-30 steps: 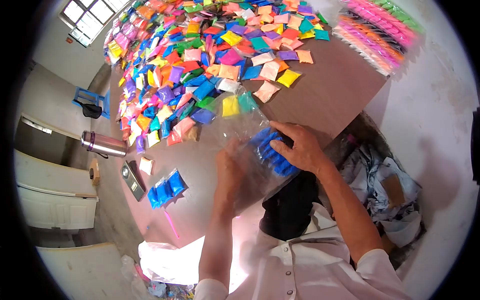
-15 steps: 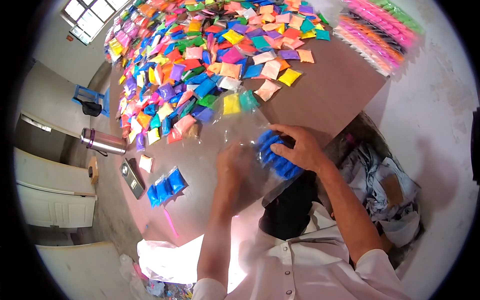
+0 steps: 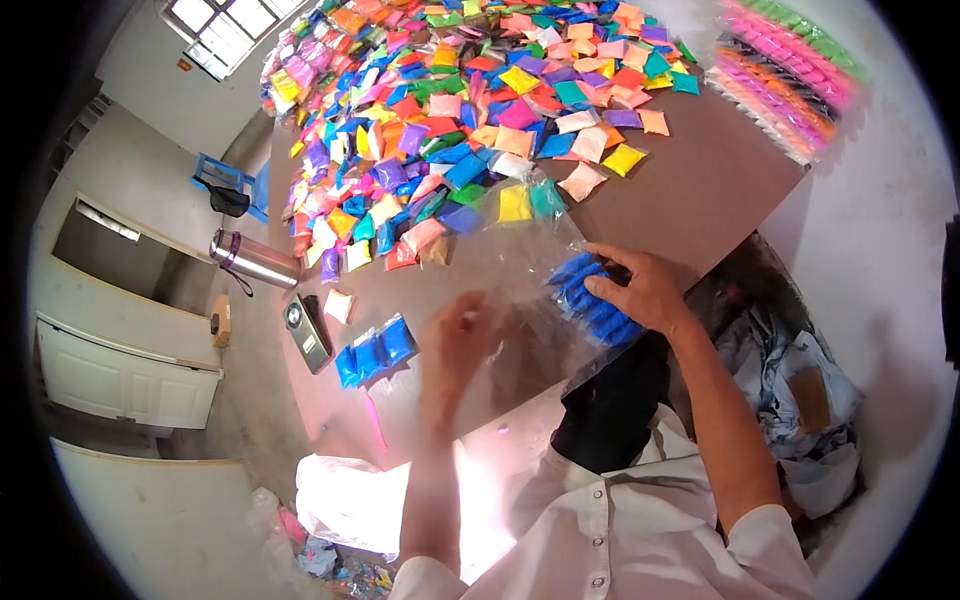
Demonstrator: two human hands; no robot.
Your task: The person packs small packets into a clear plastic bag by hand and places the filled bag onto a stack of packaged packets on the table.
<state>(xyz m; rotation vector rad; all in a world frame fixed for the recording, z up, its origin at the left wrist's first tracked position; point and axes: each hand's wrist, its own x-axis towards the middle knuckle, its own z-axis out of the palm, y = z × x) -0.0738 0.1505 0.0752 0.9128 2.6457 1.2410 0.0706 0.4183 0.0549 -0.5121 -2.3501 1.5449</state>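
My right hand (image 3: pixel 642 290) grips a bundle of blue packets (image 3: pixel 590 297) at the right part of a clear plastic bag (image 3: pixel 525 262). Its thumb and fingers press on the packets. The bag's transparent film spreads left over the table, beside a yellow packet (image 3: pixel 515 204). My left hand (image 3: pixel 458 335) is just left of the bag, over the table. Motion smears its fingers, and I cannot make out whether they hold anything. Left of that hand lies a joined strip of three blue packets (image 3: pixel 376 350).
A large heap of coloured packets (image 3: pixel 460 120) covers the table's (image 3: pixel 710 190) far side. At left are a steel flask (image 3: pixel 255 260), a phone (image 3: pixel 308 333), a pale packet (image 3: pixel 339 306) and a pink strip (image 3: pixel 376 422). Bundled coloured packs (image 3: pixel 785 70) lie at the far right.
The view has shifted, so the table things appear further right. My left hand has drawn left, away from the bagged packets and closer to the blue strip. My right hand stays on the bundle.
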